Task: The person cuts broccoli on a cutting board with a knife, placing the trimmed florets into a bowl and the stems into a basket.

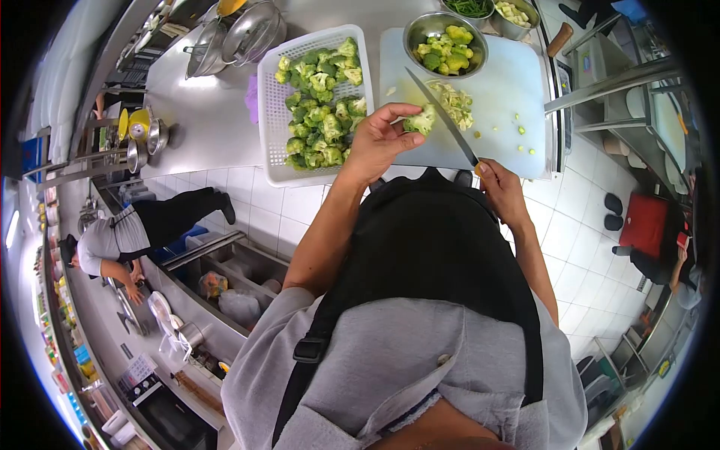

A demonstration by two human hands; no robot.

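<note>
Between the thumb and fingers of my left hand (382,141) is a broccoli floret (421,120), raised over the near left part of a white cutting board (517,97). My right hand (501,191) is wrapped round the handle of a kitchen knife (448,124). Its long blade points up and left, close beside the floret. Pale broccoli trimmings (459,105) lie on the board behind the blade. At the board's far side stands a metal bowl (409,56) with cut broccoli pieces (448,54) in it. Left of the board, a white perforated basket (268,142) holds many broccoli florets (322,82).
Metal strainers (255,34) stand at the table's far left. Beyond the board are a bowl of chopped greens (469,7) and a container of pale cubes (512,15). A wooden handle (559,39) sticks out at the right edge. One co-worker (112,240) bends over the left counter.
</note>
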